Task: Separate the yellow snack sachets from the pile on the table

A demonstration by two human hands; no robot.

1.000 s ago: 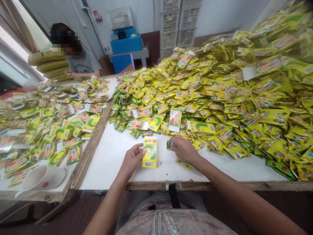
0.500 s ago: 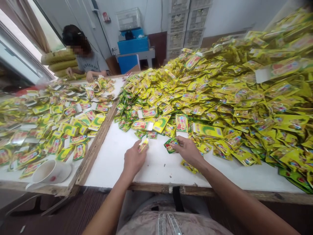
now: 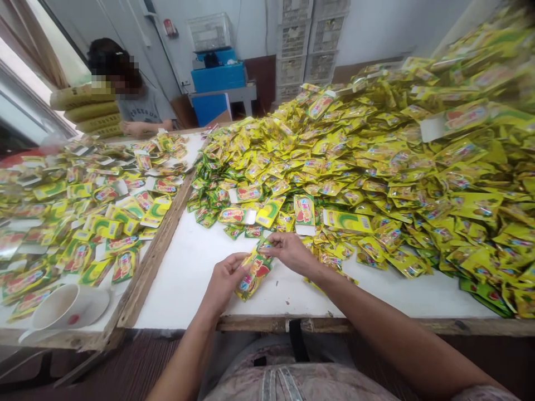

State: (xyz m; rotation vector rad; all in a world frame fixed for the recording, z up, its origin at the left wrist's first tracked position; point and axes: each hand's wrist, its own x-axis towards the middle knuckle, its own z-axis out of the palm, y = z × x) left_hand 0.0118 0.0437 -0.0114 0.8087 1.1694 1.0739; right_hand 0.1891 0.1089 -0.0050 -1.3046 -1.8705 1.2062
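My left hand [image 3: 225, 279] is closed on a small yellow-green printed carton [image 3: 253, 276], held tilted above the white tabletop with its broad face toward me. At the carton's upper end, my right hand [image 3: 289, 252] pinches a small green packet [image 3: 264, 245]; my fingers partly cover it, and I cannot tell how far it is inside the carton. Just beyond my hands lie several similar cartons, one of them upright-facing [image 3: 305, 214] and another yellow one [image 3: 348, 220] on its side. A large heap of yellow packets [image 3: 359, 150] rises behind and to the right.
Left of a wooden divider strip [image 3: 161, 248], many cartons [image 3: 104, 228] cover the other table section. A white cup [image 3: 62, 309] stands near its front edge. A co-worker [image 3: 144, 106] sits at the far left. Blue boxes [image 3: 218, 78] and stacked crates [image 3: 292, 39] stand behind.
My left hand has turned the carton so its printed face shows. My right hand has moved left, bringing the green packet to the carton's upper end. The view has shifted slightly.
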